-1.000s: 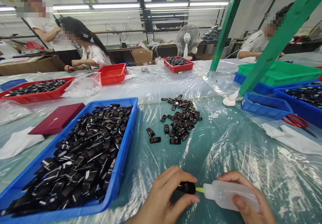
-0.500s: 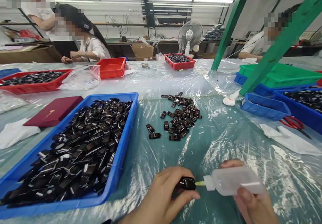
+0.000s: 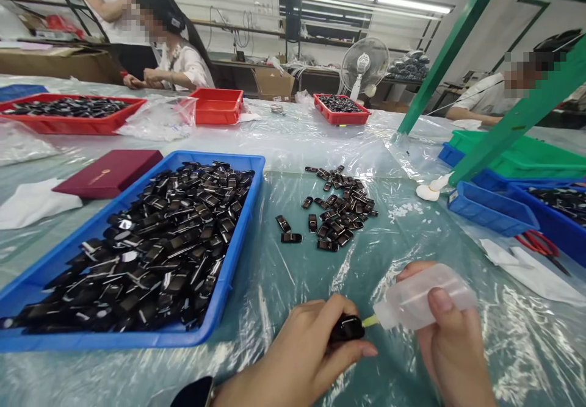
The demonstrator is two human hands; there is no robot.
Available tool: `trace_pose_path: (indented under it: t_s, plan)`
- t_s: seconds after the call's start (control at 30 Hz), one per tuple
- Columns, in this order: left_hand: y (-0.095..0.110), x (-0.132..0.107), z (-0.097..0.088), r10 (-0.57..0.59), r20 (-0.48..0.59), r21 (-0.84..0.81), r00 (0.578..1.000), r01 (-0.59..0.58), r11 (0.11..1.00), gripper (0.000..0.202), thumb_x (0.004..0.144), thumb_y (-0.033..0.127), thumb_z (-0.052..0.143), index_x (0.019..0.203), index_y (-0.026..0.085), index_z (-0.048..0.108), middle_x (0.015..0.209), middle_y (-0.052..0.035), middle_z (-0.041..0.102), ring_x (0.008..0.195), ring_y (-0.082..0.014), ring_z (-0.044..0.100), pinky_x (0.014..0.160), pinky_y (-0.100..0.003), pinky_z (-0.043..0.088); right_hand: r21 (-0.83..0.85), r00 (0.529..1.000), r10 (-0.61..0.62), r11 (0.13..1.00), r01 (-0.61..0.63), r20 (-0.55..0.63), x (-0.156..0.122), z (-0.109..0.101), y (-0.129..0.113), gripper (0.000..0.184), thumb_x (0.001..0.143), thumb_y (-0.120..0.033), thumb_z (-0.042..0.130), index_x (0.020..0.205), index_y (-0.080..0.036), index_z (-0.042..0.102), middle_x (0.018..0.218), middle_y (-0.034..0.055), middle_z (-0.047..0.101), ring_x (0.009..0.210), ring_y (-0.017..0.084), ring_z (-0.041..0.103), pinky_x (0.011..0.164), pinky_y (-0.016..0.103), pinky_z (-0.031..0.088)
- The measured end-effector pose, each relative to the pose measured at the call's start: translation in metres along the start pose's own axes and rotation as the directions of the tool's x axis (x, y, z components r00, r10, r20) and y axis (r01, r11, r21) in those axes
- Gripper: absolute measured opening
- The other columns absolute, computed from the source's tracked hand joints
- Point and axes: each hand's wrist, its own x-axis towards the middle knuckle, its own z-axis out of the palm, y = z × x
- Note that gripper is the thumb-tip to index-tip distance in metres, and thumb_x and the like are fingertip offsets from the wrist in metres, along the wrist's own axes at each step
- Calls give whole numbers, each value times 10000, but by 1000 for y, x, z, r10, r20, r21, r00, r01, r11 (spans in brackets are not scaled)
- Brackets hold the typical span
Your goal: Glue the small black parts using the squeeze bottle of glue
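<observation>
Between the thumb and fingers of my left hand [image 3: 311, 349] is a small glossy black part [image 3: 348, 328], like the pieces lying about the table; the fingers hide some of it. My right hand [image 3: 451, 334] grips a translucent white squeeze bottle [image 3: 425, 297], tilted down to the left. Its thin yellow-green nozzle [image 3: 371, 320] meets the near end of the black part, at the edge facing the bottle. Beyond my hands, a loose group of black parts [image 3: 352, 202] lies on the plastic-covered table. To the left, a blue tray [image 3: 242, 242] is heaped with similar black parts.
A maroon box [image 3: 110, 174] stands left of the blue tray. Red trays [image 3: 220, 107] sit farther back. At right are a small blue bin [image 3: 494, 208], red-handled scissors [image 3: 540, 243], white cloth [image 3: 533, 273] and a green slanted post [image 3: 526, 111]. Other people sit or stand across the table.
The view has tilted and shifted, so the scene sits differently. My right hand has raised the bottle's rear end, making it slope more steeply toward the black part. Both holds are kept.
</observation>
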Motion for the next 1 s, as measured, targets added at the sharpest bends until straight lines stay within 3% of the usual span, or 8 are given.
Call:
trace_pose_path:
  t_s: [0.2, 0.37, 0.47, 0.53, 0.6, 0.73, 1.0]
  plan:
    - [2, -2, 0, 1, -10, -5, 1000, -1, 1000, 239, 990, 388, 594, 945, 170, 508, 732, 14, 510, 599, -108, 429, 504, -224, 292, 44, 999, 5, 999, -4, -32, 0, 5, -1, 233, 1056, -365, 555, 1002, -168, 667, 798, 56, 557, 562, 116, 526, 477, 140, 424]
    - [2, -3, 0, 21, -22, 11, 1000, -21, 1000, 221, 982, 372, 607, 949, 172, 516, 730, 19, 517, 599, -110, 441, 506, -225, 306, 20, 998, -2, 1000, 3, -59, 3, 6, -2, 303, 1015, -426, 613, 946, -139, 677, 812, 74, 564, 555, 125, 525, 459, 157, 419]
    - [2, -2, 0, 38, -42, 35, 998, -37, 999, 236, 983, 391, 604, 944, 175, 517, 724, 20, 514, 600, -114, 449, 511, -229, 314, 69, 984, 106, 993, -97, -141, 1, 16, -10, 403, 947, -529, 685, 887, -132, 647, 770, 61, 540, 520, 104, 455, 449, 168, 347]
    - [2, -2, 0, 38, -51, 52, 998, -36, 998, 238, 987, 397, 598, 947, 179, 512, 741, 20, 530, 615, -117, 465, 528, -232, 331, 152, 911, 313, 948, -281, -267, -1, 26, -17, 504, 863, -626, 745, 927, -145, 609, 762, 38, 518, 564, 103, 427, 510, 183, 316]
    - [1, -2, 0, 42, -57, 62, 998, -38, 997, 231, 991, 395, 594, 958, 184, 505, 760, 23, 549, 630, -119, 483, 547, -234, 346, 187, 864, 394, 918, -350, -313, -4, 33, -23, 597, 795, -690, 775, 960, -151, 578, 772, 28, 512, 587, 106, 408, 540, 205, 284]
    - [1, -3, 0, 36, -55, 66, 998, -32, 997, 225, 988, 394, 598, 962, 192, 503, 772, 21, 552, 637, -122, 488, 538, -234, 339, 177, 849, 420, 907, -382, -321, -4, 36, -26, 673, 743, -742, 785, 966, -148, 561, 798, 37, 519, 619, 119, 416, 554, 224, 261]
    - [0, -3, 1, -8, -22, 42, 1000, 9, 999, 215, 980, 373, 610, 951, 189, 502, 754, 24, 531, 628, -121, 466, 543, -241, 326, 210, 852, 412, 909, -359, -324, -4, 36, -24, 637, 754, -711, 807, 952, -152, 575, 776, 28, 506, 603, 110, 413, 543, 204, 284]
